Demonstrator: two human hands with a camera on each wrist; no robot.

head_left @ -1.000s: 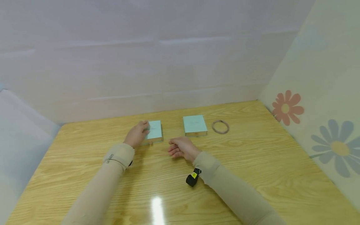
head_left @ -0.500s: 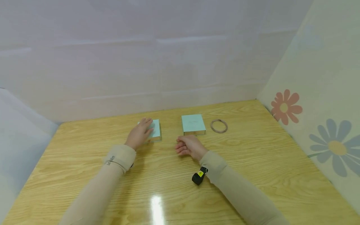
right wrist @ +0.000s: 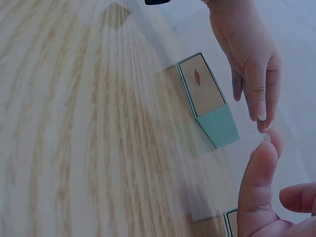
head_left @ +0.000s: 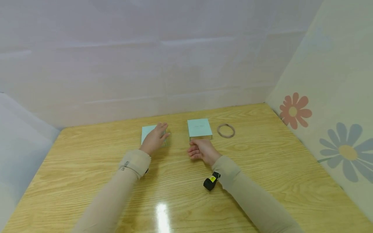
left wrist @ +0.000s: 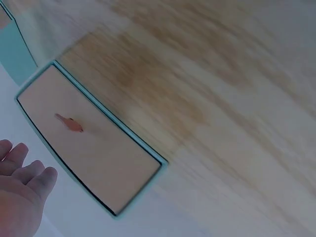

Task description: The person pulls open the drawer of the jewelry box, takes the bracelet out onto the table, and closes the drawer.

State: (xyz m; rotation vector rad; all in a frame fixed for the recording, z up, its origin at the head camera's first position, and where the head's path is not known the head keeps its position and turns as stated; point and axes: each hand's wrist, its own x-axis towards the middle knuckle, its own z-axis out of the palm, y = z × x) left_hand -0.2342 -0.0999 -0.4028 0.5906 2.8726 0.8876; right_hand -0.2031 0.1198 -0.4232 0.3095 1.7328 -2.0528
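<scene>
My left hand point(head_left: 155, 138) reaches over the left pale turquoise box point(head_left: 146, 132), fingers extended and nothing gripped. It hides much of that box's lid in the head view. The same box's tan front, with a small orange ribbon tab point(left wrist: 71, 123), fills the middle of the left wrist view, and the left fingers point(left wrist: 42, 182) show above it. Just in front of a matching right box point(head_left: 199, 127), my right hand point(head_left: 203, 151) hangs with loosely bent fingers and holds nothing. Its thumb point(right wrist: 259, 185) shows large in the right wrist view.
A thin brownish-pink ring point(head_left: 226, 125) lies to the right of the right box. The wooden table point(head_left: 175, 194) ends at a pale fabric backdrop point(head_left: 131, 81). Along the right side runs a wall panel point(head_left: 329, 97) with printed flowers.
My left hand has moved right across the left box, its fingers straightening and spreading off the lid's left side. My right hand has shifted right, to the front of the right box.
</scene>
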